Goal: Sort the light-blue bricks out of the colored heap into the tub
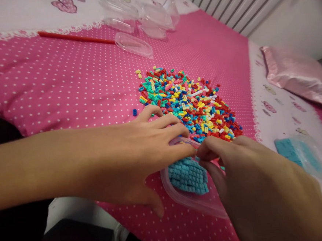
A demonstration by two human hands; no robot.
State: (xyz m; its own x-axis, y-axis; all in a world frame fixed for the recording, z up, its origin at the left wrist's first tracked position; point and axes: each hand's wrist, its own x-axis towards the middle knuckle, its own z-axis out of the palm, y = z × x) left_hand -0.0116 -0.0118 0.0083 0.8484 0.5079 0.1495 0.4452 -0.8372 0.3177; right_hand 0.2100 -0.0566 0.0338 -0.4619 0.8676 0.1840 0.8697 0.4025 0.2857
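- The patch of small teal plastic bricks [187, 176] sits in a shallow clear plastic tray with a rounded rim [179, 200], on the pink polka-dot cloth [92, 85], directly below my fingers.
- My right hand [256, 180] is at the tray's right side, thumb and forefinger drawn close together over the patch's edge; I cannot tell whether a brick is caught between them.
- My left hand [154, 145] reaches across the tray's far left part, fingers loosely spread and thumb well apart, gripping nothing that I can see; its forefinger tip is just beside my right fingertips.
- Just beyond the tray spreads a loose heap of multicoloured small bricks [187, 100], with one dark blue brick [134, 112] lying apart on its left.
- Farther off, a red stick [75, 37] points at a clear teardrop-shaped piece [133, 46], near more clear plastic containers [155, 20].
- To the right lie a turquoise slab [287, 150], partly under clear plastic [312, 155], and a shiny pink pillow [298, 74].
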